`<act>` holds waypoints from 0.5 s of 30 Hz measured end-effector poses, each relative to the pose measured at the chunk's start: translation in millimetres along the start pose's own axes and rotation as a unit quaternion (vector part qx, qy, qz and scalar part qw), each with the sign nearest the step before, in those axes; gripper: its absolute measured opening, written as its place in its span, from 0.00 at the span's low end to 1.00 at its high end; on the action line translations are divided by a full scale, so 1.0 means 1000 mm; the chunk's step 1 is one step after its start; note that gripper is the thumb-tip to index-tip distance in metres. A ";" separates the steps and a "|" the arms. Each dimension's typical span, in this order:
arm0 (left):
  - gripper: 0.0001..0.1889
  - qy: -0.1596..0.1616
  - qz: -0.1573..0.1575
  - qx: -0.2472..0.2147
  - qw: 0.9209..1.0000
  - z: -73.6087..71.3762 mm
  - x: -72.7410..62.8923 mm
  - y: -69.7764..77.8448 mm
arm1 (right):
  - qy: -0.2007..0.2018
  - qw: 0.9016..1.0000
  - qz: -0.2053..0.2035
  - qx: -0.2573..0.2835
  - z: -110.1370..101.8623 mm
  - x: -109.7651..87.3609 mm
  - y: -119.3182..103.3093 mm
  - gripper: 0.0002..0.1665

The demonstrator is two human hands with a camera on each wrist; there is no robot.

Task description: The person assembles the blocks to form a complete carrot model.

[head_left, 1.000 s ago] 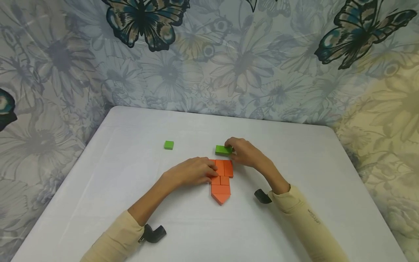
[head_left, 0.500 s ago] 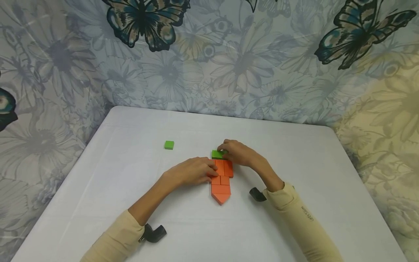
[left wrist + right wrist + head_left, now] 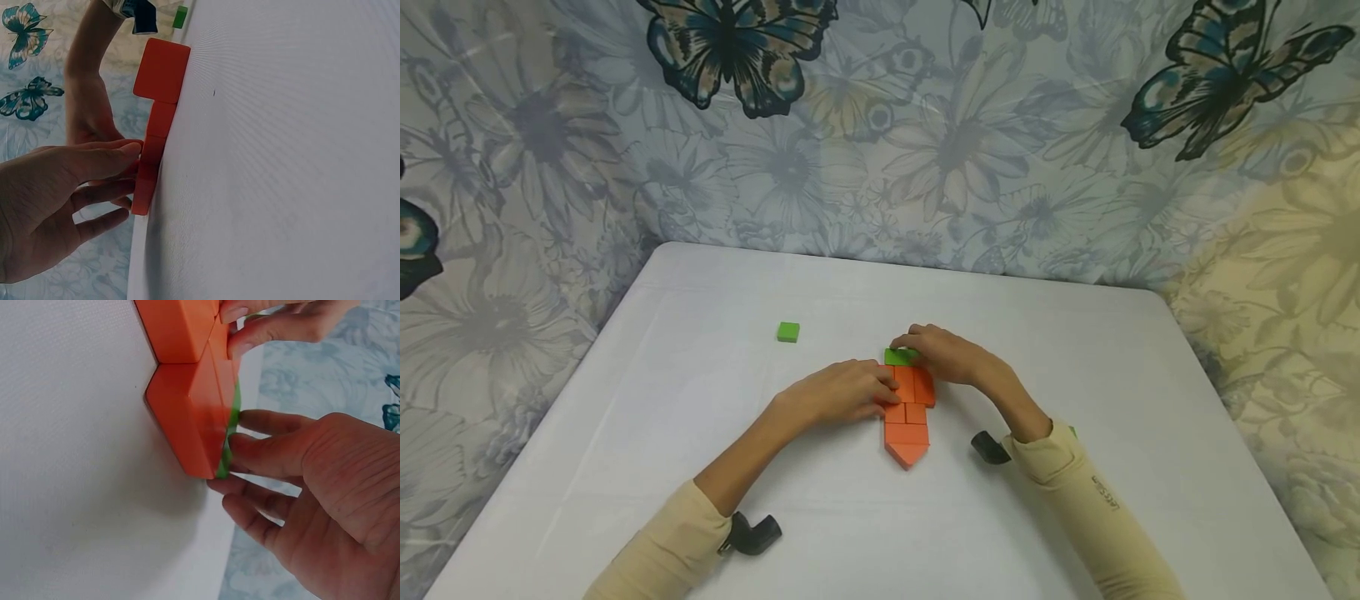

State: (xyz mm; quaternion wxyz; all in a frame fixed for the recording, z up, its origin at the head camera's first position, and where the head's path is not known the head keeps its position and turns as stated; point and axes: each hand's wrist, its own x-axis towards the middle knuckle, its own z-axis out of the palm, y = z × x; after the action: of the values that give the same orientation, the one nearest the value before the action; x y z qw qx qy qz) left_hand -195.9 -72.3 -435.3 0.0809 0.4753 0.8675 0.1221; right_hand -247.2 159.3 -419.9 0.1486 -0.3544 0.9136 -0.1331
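Note:
Several orange blocks (image 3: 906, 434) lie together on the white table, forming a figure with a pointed near end. My left hand (image 3: 842, 392) rests its fingertips on the upper left orange blocks, its thumb at their side; in the left wrist view its fingers (image 3: 103, 226) are fairly straight. At the figure's far end my right hand (image 3: 951, 354) pinches a green block (image 3: 897, 357), partly hidden under the fingers. The right wrist view shows this green block (image 3: 226, 456) right along the orange blocks' far side, with the right thumb (image 3: 262, 452) against it.
A small green square block (image 3: 787, 332) lies on the white table (image 3: 700, 333) to the far left. Another green piece (image 3: 1073, 432) peeks out beside the right sleeve. Black wrist-worn devices (image 3: 756, 535) stick out at both cuffs. Patterned fabric walls surround the table's far edges.
My right hand has brought the green block left and toward me, up to the orange blocks' far end. My left hand has stayed in place.

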 end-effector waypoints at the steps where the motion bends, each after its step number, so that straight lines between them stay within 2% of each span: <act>1: 0.14 0.000 0.002 0.001 1.000 0.000 0.000 0.000 | 0.000 1.000 0.001 -0.002 0.000 0.000 0.000 0.24; 8: 0.15 -0.004 -0.003 -0.006 1.000 0.002 0.001 -0.001 | 0.003 1.000 0.015 0.003 -0.004 -0.011 0.000 0.29; 12: 0.15 -0.002 -0.002 -0.009 1.000 0.001 0.001 0.000 | 0.024 0.999 0.025 -0.006 -0.011 -0.031 0.004 0.30; 15: 0.15 0.001 -0.002 -0.014 1.000 0.001 0.002 0.001 | 0.027 0.998 0.044 -0.019 -0.018 -0.053 0.010 0.28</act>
State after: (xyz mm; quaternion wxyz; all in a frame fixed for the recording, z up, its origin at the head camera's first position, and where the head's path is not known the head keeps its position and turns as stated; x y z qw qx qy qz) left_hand -195.9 -70.4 -436.4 0.0871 0.4722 0.8669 0.1339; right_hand -222.5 205.9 -397.3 0.1231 -0.3128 0.9343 -0.1184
